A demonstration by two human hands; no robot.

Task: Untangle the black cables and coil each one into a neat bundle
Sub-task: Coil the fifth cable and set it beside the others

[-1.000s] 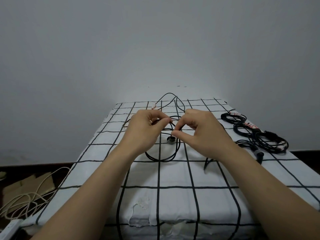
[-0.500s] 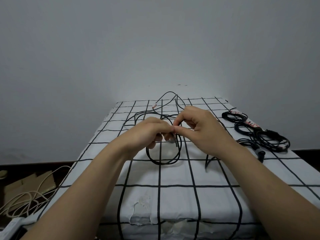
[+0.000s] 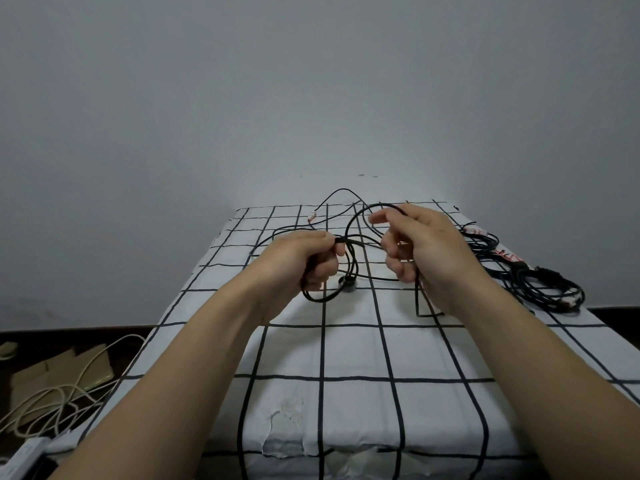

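While the left hand [image 3: 304,261] grips a gathered loop of thin black cable [image 3: 351,258] in its curled fingers, the right hand [image 3: 429,251] pinches a raised strand of it just beside. Between and beyond both hands the cable's slack sprawls on the white grid-patterned surface [image 3: 346,351]; coiled black cable bundles [image 3: 540,285] lie right of the right hand.

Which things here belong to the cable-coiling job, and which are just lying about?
Job: loose black cable, gripped by left hand and right hand; coiled black bundles at right.
Lying about: white cords and cardboard on the floor, left.
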